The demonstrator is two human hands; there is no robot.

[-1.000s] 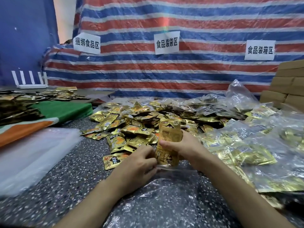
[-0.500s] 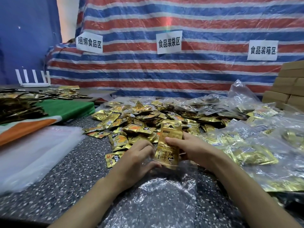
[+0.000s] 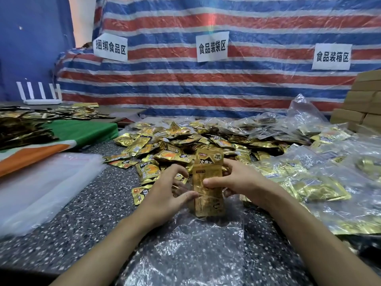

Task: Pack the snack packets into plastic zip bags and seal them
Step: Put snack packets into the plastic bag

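Observation:
My right hand (image 3: 239, 180) grips a small stack of gold snack packets (image 3: 208, 195), held upright, thumb across the front. Its lower end sits in the mouth of a clear plastic zip bag (image 3: 185, 250) that lies flat on the speckled table (image 3: 68, 219) in front of me. My left hand (image 3: 167, 193) pinches the bag's opening edge just left of the stack. A big pile of loose gold packets (image 3: 175, 147) lies behind both hands.
Filled clear bags (image 3: 321, 190) are heaped on the right. A stack of flat unused zip bags (image 3: 41, 182) lies on the left, beside green and orange cloth (image 3: 68, 137). Cardboard boxes (image 3: 362, 104) stand at the back right, and a striped tarp with paper signs hangs behind.
The packet stack has gone lower, its bottom end now inside the bag's mouth. My left hand has opened wider and shifted onto the bag's edge.

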